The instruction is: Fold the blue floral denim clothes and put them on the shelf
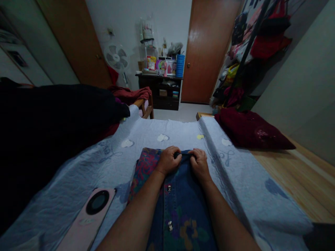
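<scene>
A blue floral garment [183,202] with metal buttons down its front lies folded on the bed in front of me. My left hand [169,161] is closed on its far edge, near a reddish patterned part of the cloth. To the right, my right hand [200,163] pinches the same edge, with a dark strip of cloth stretched between the two hands. My fingertips are partly hidden behind the fold. Left of the garment, a pink phone [86,218] with a round dark camera ring lies face down on the bedsheet [146,132].
A large dark heap of cloth [52,122] covers the bed's left side. At the right lies a maroon cushion [251,129] by a wooden board [288,167]. Beyond the bed stand a dark cabinet [149,89], a white fan [116,57] and hanging bags [272,38].
</scene>
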{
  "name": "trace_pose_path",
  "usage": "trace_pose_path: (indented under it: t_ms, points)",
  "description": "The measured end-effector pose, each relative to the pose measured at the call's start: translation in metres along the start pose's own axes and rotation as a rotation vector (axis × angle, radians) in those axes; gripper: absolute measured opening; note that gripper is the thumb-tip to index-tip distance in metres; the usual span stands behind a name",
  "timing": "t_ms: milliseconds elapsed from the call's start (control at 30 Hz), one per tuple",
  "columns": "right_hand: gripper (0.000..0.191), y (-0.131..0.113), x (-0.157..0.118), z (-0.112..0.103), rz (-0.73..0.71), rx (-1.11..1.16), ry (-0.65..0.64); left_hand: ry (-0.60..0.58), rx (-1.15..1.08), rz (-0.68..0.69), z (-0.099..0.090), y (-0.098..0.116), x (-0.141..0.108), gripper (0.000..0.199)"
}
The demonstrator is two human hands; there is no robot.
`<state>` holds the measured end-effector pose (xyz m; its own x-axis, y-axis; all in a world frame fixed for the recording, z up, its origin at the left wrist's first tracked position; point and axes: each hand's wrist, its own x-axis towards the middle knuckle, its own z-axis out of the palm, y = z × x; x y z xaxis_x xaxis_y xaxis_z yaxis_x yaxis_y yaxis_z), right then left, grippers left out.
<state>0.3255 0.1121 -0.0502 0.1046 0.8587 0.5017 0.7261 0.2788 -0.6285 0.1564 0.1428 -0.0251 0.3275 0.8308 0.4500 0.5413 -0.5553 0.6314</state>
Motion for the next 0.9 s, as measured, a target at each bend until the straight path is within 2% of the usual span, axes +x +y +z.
trace_pose_path:
  t_ms: [167,267,367,600,900]
  points:
    - [0.040,-0.015,0.000,-0.002,-0.141,-0.044,-0.034,-0.020,-0.011,0.030,0.001,0.000,-0.001,0.005]
    - [0.028,-0.021,0.001,-0.001,-0.210,-0.028,-0.091,-0.017,-0.022,0.032,0.002,-0.001,-0.001,0.006]
    - [0.019,-0.021,0.002,0.001,-0.206,-0.002,-0.119,-0.013,-0.034,0.024,0.002,-0.001,-0.001,0.005]
    - [0.015,-0.016,0.000,0.002,-0.182,0.023,-0.121,-0.026,-0.092,-0.051,0.002,-0.001,-0.002,0.014]
    - [0.016,-0.011,0.000,0.005,-0.147,0.020,-0.123,-0.009,-0.107,0.012,0.003,-0.006,-0.002,0.010]
